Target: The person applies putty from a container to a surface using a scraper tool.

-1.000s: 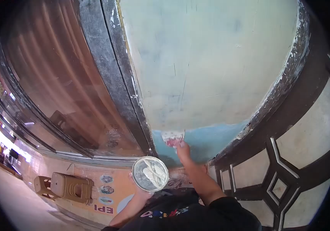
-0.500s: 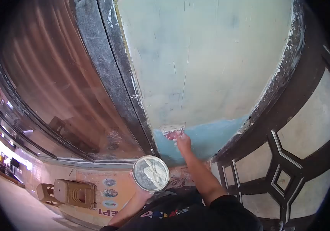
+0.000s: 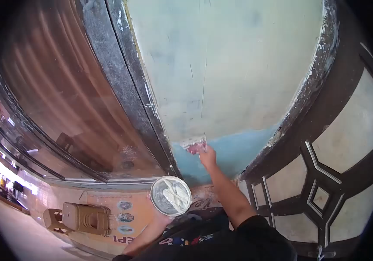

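My right hand [image 3: 208, 155] grips a wide putty knife [image 3: 194, 143] with a reddish handle. Its blade is pressed flat on the wall [image 3: 230, 69], at the line where pale putty meets a bare blue patch [image 3: 234, 150]. My left hand [image 3: 160, 217] holds a round white tub [image 3: 170, 195] of off-white putty from below, lower and left of the knife. The hand is mostly hidden under the tub.
A dark door frame [image 3: 130, 87] and a brown glass door [image 3: 60, 100] stand left of the wall. A dark metal grille [image 3: 321, 187] with geometric bars is on the right. Brown plastic stools [image 3: 80, 216] lie on the floor below left, by a printed orange mat [image 3: 121, 217].
My right hand has slid the putty knife up the wall a little, spreading putty over the top of the blue patch. The tub stays about where it was.
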`<state>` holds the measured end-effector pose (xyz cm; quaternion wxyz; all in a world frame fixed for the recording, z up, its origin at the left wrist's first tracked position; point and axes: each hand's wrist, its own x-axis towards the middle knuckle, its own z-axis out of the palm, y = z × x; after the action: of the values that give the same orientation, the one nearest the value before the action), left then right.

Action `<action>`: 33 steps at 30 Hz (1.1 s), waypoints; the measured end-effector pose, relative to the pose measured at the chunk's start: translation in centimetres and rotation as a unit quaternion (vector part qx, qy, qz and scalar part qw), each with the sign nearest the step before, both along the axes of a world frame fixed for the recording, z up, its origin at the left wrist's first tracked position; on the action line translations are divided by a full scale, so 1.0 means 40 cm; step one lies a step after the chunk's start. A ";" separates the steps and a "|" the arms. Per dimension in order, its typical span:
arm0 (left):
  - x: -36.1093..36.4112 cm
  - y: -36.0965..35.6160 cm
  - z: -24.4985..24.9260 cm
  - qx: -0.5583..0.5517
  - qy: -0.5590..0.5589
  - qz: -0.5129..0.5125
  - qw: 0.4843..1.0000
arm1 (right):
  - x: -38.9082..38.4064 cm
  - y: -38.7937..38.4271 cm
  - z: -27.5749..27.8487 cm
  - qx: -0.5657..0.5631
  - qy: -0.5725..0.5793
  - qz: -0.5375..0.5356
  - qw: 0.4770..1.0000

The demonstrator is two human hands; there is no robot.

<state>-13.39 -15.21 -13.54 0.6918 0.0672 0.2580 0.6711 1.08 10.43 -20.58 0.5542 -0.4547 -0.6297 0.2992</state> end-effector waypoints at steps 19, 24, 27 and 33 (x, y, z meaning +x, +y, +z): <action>-0.028 0.105 0.065 0.110 -0.076 0.053 0.990 | 0.069 -0.149 0.348 -0.055 0.084 0.152 0.983; -0.014 0.140 0.128 0.107 0.018 0.111 0.988 | 0.096 -0.196 0.420 -0.122 0.200 0.259 0.937; -0.013 0.162 0.120 0.116 0.038 0.130 0.984 | 0.102 -0.198 0.424 -0.214 0.198 0.287 0.912; 0.006 0.190 0.140 0.114 0.090 0.209 0.967 | 0.085 -0.214 0.408 -0.231 0.121 0.294 0.920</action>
<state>-13.13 -7.62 -7.93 0.4980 0.1502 0.2488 0.8170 4.48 1.89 -4.24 0.3925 -0.3248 -0.5768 0.6386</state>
